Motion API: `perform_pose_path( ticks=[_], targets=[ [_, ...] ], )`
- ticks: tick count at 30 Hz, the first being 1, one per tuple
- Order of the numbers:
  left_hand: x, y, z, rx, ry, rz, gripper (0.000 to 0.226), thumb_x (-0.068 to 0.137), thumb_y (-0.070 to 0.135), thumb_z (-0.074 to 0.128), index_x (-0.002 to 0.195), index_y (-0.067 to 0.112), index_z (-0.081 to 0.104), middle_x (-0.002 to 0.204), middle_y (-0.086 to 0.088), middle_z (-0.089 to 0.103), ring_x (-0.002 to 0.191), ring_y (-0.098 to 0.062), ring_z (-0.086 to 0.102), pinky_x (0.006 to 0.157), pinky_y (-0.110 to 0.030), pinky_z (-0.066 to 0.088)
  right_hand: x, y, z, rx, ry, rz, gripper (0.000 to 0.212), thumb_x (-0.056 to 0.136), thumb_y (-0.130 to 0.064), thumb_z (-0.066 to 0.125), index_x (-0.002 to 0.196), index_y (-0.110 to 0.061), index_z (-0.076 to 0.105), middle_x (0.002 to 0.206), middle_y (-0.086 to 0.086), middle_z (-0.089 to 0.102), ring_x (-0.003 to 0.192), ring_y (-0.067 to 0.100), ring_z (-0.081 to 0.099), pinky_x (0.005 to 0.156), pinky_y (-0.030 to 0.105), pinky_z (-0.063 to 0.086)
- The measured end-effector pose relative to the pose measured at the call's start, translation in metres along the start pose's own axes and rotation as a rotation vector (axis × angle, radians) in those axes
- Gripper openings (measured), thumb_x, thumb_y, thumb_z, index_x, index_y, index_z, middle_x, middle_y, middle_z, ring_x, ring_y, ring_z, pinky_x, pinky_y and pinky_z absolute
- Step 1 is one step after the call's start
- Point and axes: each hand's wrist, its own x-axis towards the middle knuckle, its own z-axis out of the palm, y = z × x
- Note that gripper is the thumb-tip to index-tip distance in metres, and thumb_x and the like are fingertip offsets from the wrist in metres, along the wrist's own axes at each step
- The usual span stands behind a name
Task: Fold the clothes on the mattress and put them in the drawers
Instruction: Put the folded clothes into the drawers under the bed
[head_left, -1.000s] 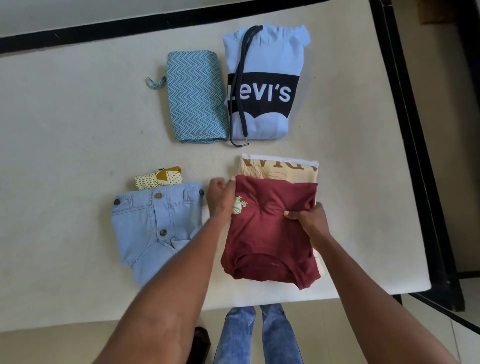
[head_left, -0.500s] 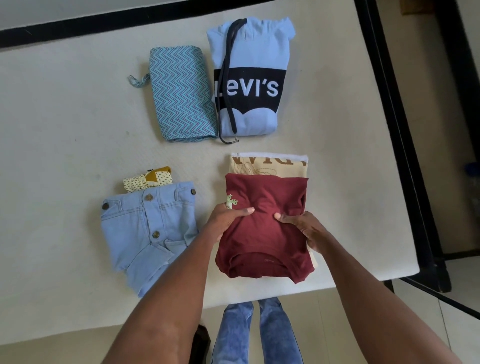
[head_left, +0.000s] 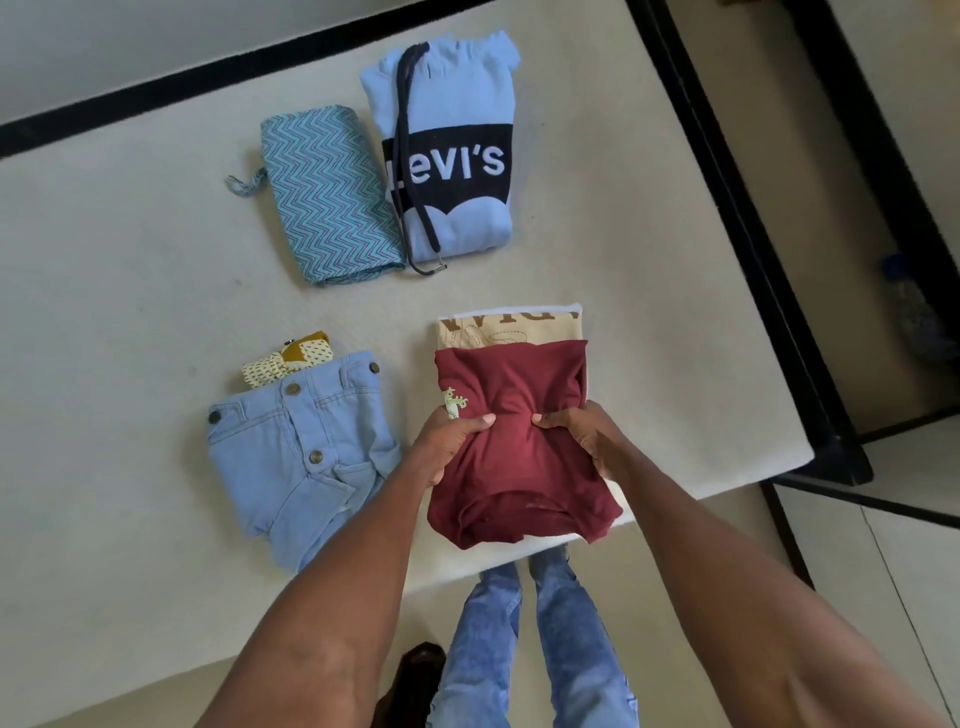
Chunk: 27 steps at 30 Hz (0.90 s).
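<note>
Your left hand (head_left: 451, 441) and right hand (head_left: 587, 437) pinch the maroon shirt (head_left: 511, 452) mid-fold, atop the cream garment (head_left: 506, 328). It looks soft and floppy; support it underneath.

— What do we have under everything here?

— We see a pale cream mattress (head_left: 130, 364) filling most of the view, edged by a black frame (head_left: 769, 270) along the far side and the right.

— And beyond it?

— We make out a beige tiled floor (head_left: 883, 571) at the right and near edge, in soft, even daylight. A blurred bluish object (head_left: 906, 291) sits past the frame; we can't tell what it is.
</note>
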Motion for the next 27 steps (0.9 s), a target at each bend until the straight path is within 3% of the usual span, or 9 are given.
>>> perform_pose_path(
  ticks=[4,7,10,16,20,23,25,27],
  targets=[
    [-0.058,0.003,0.011,0.087,0.018,0.034,0.026,0.078,0.010,0.080,0.099,0.021,0.068,0.101,-0.001,0.074,0.098,-0.021,0.069,0.089,-0.032,0.053,-0.063,0.024,-0.006,0.052,0.036,0.012,0.052,0.068,-0.019,0.084,0.115,-0.010,0.065,0.098,0.007,0.071,0.087,0.028,0.068,0.079,0.034,0.055],
    [-0.107,0.001,0.025,0.149,-0.008,0.027,0.024,0.079,0.009,0.079,0.097,0.021,0.068,0.099,-0.001,0.073,0.094,-0.020,0.069,0.081,-0.029,0.053,-0.117,0.047,-0.016,0.106,0.068,0.018,0.045,0.071,-0.016,0.082,0.113,-0.008,0.067,0.095,0.008,0.072,0.084,0.027,0.070,0.073,0.030,0.055],
    [-0.155,-0.003,0.046,0.218,-0.061,0.016,0.023,0.078,0.008,0.079,0.097,0.019,0.069,0.100,-0.003,0.074,0.094,-0.021,0.070,0.083,-0.030,0.054,-0.175,0.074,-0.033,0.175,0.118,0.015,0.034,0.075,-0.015,0.080,0.106,-0.008,0.068,0.089,0.005,0.071,0.077,0.022,0.069,0.063,0.024,0.052],
    [-0.235,-0.023,0.113,0.412,-0.239,-0.022,0.041,0.075,0.010,0.082,0.114,0.008,0.069,0.103,-0.007,0.074,0.097,-0.024,0.070,0.088,-0.033,0.055,-0.278,0.161,-0.080,0.376,0.237,0.042,0.025,0.075,-0.020,0.081,0.096,-0.015,0.068,0.089,0.003,0.071,0.079,0.022,0.068,0.066,0.025,0.052],
    [-0.299,-0.050,0.177,0.629,-0.407,0.034,0.045,0.074,0.020,0.084,0.115,0.011,0.069,0.105,-0.005,0.074,0.097,-0.022,0.070,0.089,-0.033,0.055,-0.349,0.246,-0.110,0.549,0.340,0.035,0.026,0.071,-0.024,0.084,0.090,-0.016,0.068,0.090,0.005,0.073,0.086,0.026,0.070,0.083,0.036,0.057],
    [-0.342,-0.092,0.226,0.783,-0.546,0.086,0.064,0.064,0.033,0.089,0.122,0.017,0.066,0.111,-0.001,0.073,0.101,-0.021,0.070,0.095,-0.037,0.053,-0.407,0.324,-0.126,0.742,0.438,0.020,0.019,0.073,-0.017,0.083,0.083,-0.014,0.067,0.083,0.006,0.072,0.075,0.024,0.069,0.069,0.028,0.056],
    [-0.381,-0.128,0.262,0.892,-0.656,0.067,0.056,0.067,0.035,0.087,0.118,0.018,0.068,0.110,-0.001,0.073,0.100,-0.020,0.070,0.092,-0.035,0.054,-0.447,0.382,-0.131,0.864,0.506,0.009,0.018,0.074,-0.015,0.082,0.082,-0.013,0.066,0.080,0.007,0.072,0.071,0.023,0.068,0.065,0.026,0.055],
    [-0.422,-0.161,0.291,0.983,-0.740,0.058,0.039,0.075,0.029,0.083,0.111,0.019,0.069,0.104,0.001,0.075,0.095,-0.018,0.071,0.084,-0.030,0.055,-0.479,0.438,-0.131,0.960,0.561,0.009,0.025,0.071,-0.016,0.085,0.088,-0.010,0.067,0.084,0.009,0.072,0.077,0.026,0.070,0.076,0.033,0.059]
  ],
)
